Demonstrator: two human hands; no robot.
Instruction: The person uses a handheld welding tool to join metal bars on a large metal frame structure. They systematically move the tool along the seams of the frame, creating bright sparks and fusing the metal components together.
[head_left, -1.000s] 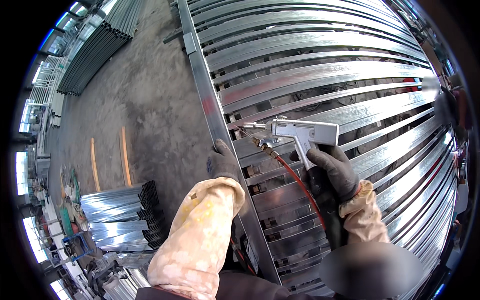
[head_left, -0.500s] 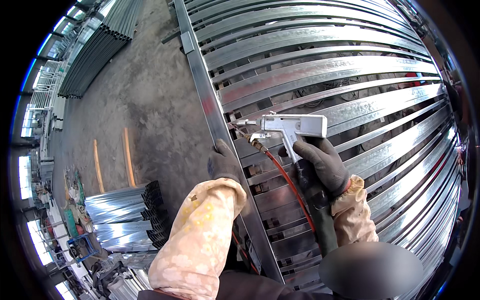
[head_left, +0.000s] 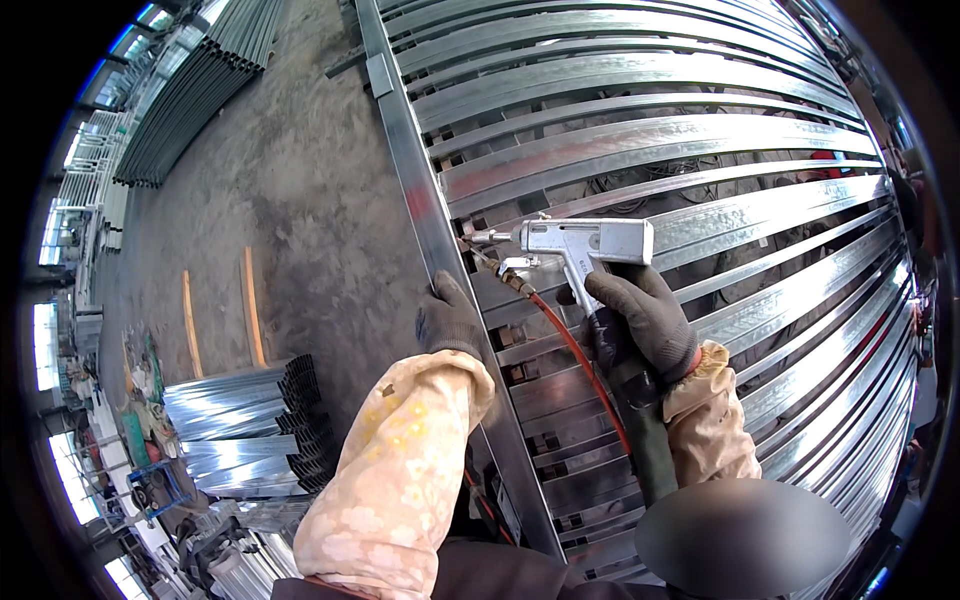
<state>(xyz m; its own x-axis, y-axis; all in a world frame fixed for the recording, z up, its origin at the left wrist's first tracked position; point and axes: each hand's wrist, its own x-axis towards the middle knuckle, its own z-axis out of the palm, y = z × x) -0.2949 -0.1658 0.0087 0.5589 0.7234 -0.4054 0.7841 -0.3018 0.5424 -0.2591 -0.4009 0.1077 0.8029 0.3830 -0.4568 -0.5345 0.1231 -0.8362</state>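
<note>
**Welding gun's nozzle close ahead of a gloved left hand at a steel rail**

Clock directions are the wearer's, twelve being straight ahead. From where I stand, the clearest danger is heat: the silver, pistol-shaped welding gun (head_left: 590,240) lies toward one o'clock, its nozzle (head_left: 492,238) pointing to nine, close to the rail (head_left: 432,235) and just beyond the left fingertips. Should the gun slip or swing toward seven, that glove could be burned. The red hose (head_left: 575,350) and thick dark cable (head_left: 650,450), trailing back toward five, might snag on the metal slats (head_left: 610,150) and pull the tip off its spot. If the left hand slid, the rail might shift too, were it loose. Whether the nozzle touches metal, I cannot tell.

The right hand (head_left: 648,318), gloved in dark grey, wraps the gun's handle, its forearm angled toward eleven; I cannot see whether the trigger is pressed. The left hand (head_left: 447,318), in a similar glove, lies at twelve against the rail, fingers together and bent, fingertips over its edge. Its thumb's hold is unclear, so I cannot say if it pinches. The left forearm, in a pale patterned sleeve (head_left: 400,470), slants up toward one.
</note>
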